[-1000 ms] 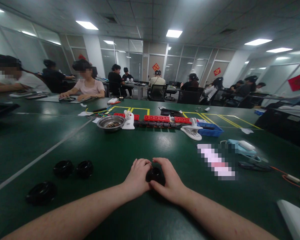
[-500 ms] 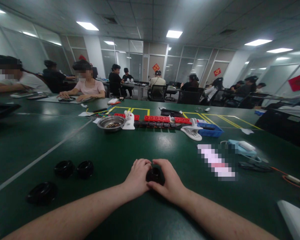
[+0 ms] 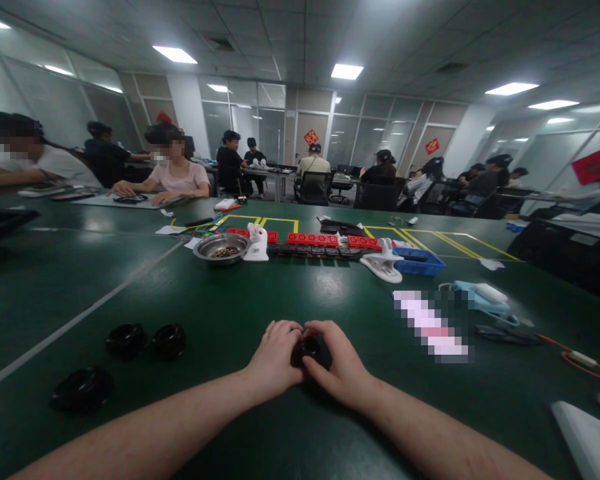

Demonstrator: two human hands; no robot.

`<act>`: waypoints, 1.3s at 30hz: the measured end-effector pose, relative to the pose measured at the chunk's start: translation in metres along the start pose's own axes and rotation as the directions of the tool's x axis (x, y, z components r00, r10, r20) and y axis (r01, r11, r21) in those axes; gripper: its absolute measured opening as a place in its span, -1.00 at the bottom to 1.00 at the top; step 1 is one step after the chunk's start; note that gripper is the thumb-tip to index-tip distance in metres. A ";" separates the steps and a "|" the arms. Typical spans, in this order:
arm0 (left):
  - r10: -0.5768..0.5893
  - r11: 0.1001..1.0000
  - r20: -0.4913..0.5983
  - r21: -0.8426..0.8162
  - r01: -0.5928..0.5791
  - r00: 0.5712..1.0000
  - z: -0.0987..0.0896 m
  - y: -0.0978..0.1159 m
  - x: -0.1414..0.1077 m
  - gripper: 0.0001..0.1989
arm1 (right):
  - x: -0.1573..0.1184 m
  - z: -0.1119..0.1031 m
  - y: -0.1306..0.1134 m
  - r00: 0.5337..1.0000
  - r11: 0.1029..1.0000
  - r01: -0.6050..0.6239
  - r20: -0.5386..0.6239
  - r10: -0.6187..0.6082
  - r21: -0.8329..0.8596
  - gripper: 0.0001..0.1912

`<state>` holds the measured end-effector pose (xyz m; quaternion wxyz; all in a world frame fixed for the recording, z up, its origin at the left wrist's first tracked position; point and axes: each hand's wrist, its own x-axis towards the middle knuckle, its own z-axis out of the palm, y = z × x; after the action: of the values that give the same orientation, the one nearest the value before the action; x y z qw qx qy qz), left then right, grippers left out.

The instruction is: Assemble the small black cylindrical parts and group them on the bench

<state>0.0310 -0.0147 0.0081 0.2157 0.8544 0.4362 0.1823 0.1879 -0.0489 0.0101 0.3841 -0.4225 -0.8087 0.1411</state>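
Observation:
Both of my hands close round one glossy black ring-shaped object (image 3: 310, 348) at the near middle of the green table (image 3: 215, 427). My left hand (image 3: 279, 353) wraps its left side, fingers bent over the far edge. From the right, my right hand (image 3: 341, 357) grips it, with the thumb across the near side. Part of the object is hidden by my fingers. Three similar black rounded pieces lie to the left: one at the lower left (image 3: 81, 390), one above it (image 3: 126, 341) and one beside that (image 3: 169, 341).
Beyond my hands stand a metal bowl (image 3: 221, 250) of small parts, a white clip (image 3: 256, 243), red blocks (image 3: 313, 239), another white clip (image 3: 383, 262) and a blue tray (image 3: 420, 261). A light-blue item (image 3: 485, 299) and cables lie right. A person (image 3: 173, 170) sits across.
My right thumb has shifted slightly up over the near side of the black object. Both hands stay around it, and the view has moved very slightly.

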 end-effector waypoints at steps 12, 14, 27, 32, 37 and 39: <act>-0.001 1.000 -0.007 0.009 0.001 1.000 0.001 -0.001 0.000 -0.62 | -0.001 0.001 0.002 1.000 0.999 0.019 -0.003 -0.019 0.046 -0.51; -0.008 1.000 -0.004 0.015 0.008 1.000 0.001 0.000 0.000 -0.63 | -0.001 0.000 0.000 0.999 0.997 0.053 0.002 -0.053 0.048 -0.45; 0.007 1.000 0.007 0.028 -0.007 1.000 -0.001 0.000 0.000 -0.59 | -0.001 0.000 0.003 1.000 0.998 -0.009 0.029 0.008 0.061 -0.42; 0.017 0.999 -0.008 0.036 -0.017 1.000 0.000 0.000 -0.001 -0.64 | -0.001 0.003 0.005 0.994 0.995 -0.102 -0.031 0.101 -0.007 -0.52; 0.022 0.999 -0.011 0.043 -0.022 1.000 0.000 0.000 -0.001 -0.57 | -0.001 0.002 0.004 1.000 0.999 -0.006 -0.005 0.006 0.048 -0.50; 0.016 0.999 -0.010 0.045 -0.016 1.000 0.000 -0.001 -0.001 -0.59 | -0.001 0.001 0.004 1.000 0.998 0.024 0.001 -0.024 0.050 -0.48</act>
<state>0.0303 -0.0151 0.0073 0.1927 0.8616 0.4343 0.1786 0.1899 -0.0476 0.0070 0.3955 -0.4030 -0.8102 0.1573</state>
